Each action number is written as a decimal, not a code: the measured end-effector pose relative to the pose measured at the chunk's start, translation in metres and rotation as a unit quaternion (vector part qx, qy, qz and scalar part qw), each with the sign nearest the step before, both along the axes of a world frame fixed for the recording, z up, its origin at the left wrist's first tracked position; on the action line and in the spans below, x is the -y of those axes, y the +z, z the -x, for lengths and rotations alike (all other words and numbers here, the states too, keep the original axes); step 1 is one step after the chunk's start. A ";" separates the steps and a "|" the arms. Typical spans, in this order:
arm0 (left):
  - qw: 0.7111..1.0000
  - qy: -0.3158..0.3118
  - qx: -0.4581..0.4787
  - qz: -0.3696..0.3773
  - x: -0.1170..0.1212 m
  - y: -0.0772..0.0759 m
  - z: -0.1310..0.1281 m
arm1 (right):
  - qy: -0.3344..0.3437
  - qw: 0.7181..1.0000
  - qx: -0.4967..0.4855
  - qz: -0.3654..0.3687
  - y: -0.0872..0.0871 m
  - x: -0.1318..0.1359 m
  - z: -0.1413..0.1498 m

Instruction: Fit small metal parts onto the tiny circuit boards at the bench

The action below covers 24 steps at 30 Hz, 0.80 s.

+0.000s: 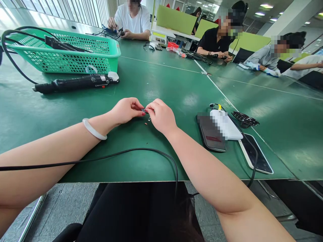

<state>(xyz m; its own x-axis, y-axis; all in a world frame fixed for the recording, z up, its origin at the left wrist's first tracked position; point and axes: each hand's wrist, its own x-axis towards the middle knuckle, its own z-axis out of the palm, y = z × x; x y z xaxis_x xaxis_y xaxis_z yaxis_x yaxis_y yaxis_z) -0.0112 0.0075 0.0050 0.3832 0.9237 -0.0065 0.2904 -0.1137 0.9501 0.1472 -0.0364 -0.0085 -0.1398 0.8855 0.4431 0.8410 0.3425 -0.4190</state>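
My left hand (128, 110) and my right hand (162, 116) meet above the green table, fingertips pinched together. Between them is a small dark and silvery part (143, 110), mostly covered by the fingers, so its kind cannot be made out. Both hands appear to grip it, one from each side. Just below my right fingertips is a tiny metal piece (149, 119). A small reddish bit (145, 124) lies on the table under the hands. A black cable (121, 151) runs across in front of my left forearm and bends down over the table edge.
A green plastic basket (75, 57) holding a black corded tool stands at the left. Before it lies a black handheld tool (75, 83). To the right are a dark phone (210, 136), a white box-like item (227, 126), a white-edged phone (256, 153) and sunglasses (244, 119). Several people sit farther off.
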 end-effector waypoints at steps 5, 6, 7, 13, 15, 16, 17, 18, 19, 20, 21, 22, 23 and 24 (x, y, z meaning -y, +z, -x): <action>1.000 0.011 0.005 0.019 0.000 0.001 0.000 | 0.003 0.998 -0.061 0.006 0.008 0.004 -0.012; 1.000 0.014 0.006 0.021 0.000 0.000 0.000 | 0.012 0.998 -0.062 0.018 0.009 0.005 -0.015; 1.000 0.017 0.008 0.021 0.000 0.000 0.000 | 0.028 0.997 -0.053 0.040 0.009 0.006 -0.016; 0.999 0.029 0.005 0.019 -0.003 -0.002 0.001 | 0.079 0.987 0.054 0.128 0.008 0.009 -0.010; 0.999 0.029 0.000 0.013 -0.003 -0.003 0.001 | 0.077 0.986 0.069 0.128 0.007 0.009 -0.007; 1.000 0.028 -0.003 0.011 -0.003 -0.003 0.002 | 0.076 0.987 0.070 0.126 0.006 0.009 -0.006; 1.000 0.027 -0.006 0.008 -0.004 -0.003 0.002 | 0.074 0.988 0.067 0.121 0.006 0.008 -0.006; 1.000 0.025 -0.011 0.004 -0.004 -0.003 0.002 | 0.071 0.989 0.057 0.114 0.006 0.008 -0.007; 1.000 0.023 -0.015 -0.001 -0.004 -0.003 0.002 | 0.065 0.991 0.041 0.106 0.006 0.008 -0.008; 1.000 0.020 -0.020 -0.007 -0.003 -0.003 0.003 | 0.054 0.994 0.017 0.096 0.006 0.007 -0.010; 1.000 0.016 -0.023 -0.011 -0.003 -0.003 0.002 | 0.039 0.995 -0.011 0.086 0.006 0.006 -0.011; 1.000 0.012 -0.024 -0.014 -0.003 -0.003 0.002 | 0.021 0.996 -0.041 0.076 0.006 0.006 -0.012; 1.000 0.007 -0.024 -0.015 -0.002 -0.002 0.002 | 0.003 0.995 -0.070 0.069 0.006 0.005 -0.013; 1.000 0.002 -0.024 -0.015 -0.002 -0.001 0.002 | -0.015 0.993 -0.096 0.064 0.006 0.003 -0.014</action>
<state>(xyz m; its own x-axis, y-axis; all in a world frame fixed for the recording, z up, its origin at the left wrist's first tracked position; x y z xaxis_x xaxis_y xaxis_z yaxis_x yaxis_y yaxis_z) -0.0129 0.0092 0.0036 0.3791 0.9253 0.0030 0.3360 -0.1407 0.9313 0.1615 -0.0399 -0.0028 -0.0371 0.9387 0.3427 0.7507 0.2525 -0.6105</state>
